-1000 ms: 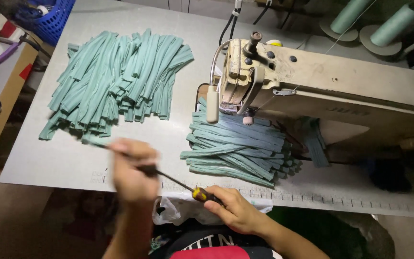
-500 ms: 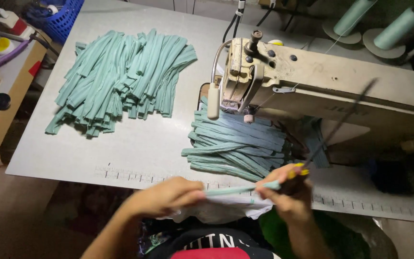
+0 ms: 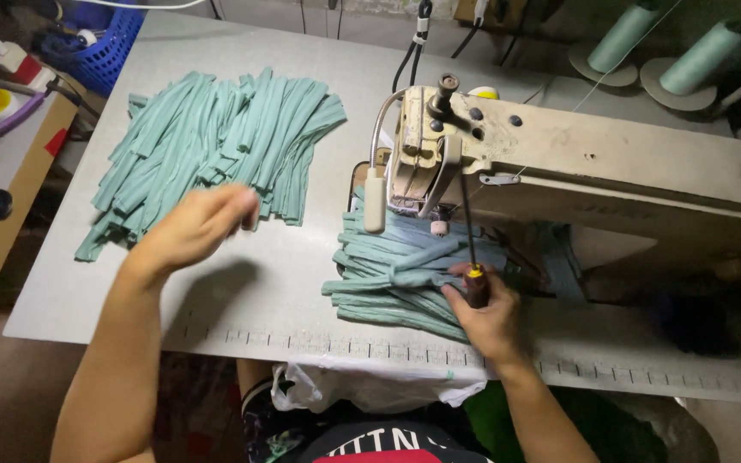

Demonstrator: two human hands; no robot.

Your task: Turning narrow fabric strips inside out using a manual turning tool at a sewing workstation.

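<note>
My right hand [image 3: 484, 310] grips a screwdriver [image 3: 471, 249] by its dark handle, the thin shaft pointing up toward the head of the beige sewing machine [image 3: 576, 163]. The hand rests on a small pile of teal fabric strips [image 3: 405, 279] in front of the needle area. My left hand [image 3: 195, 225] hovers blurred over the table, fingers loosely curled, close to the near edge of a large pile of teal strips [image 3: 216, 150]. I cannot make out anything in it.
The grey table [image 3: 285, 300] has a ruler strip along its front edge. A white plastic bag [image 3: 370, 390] hangs below it. Two teal thread cones [image 3: 662, 47] stand at the back right, a blue basket [image 3: 100, 39] at the back left.
My left hand left the front edge and swung up-left toward the large pile. My right hand carried the screwdriver from a slant over the front edge to upright by the machine head.
</note>
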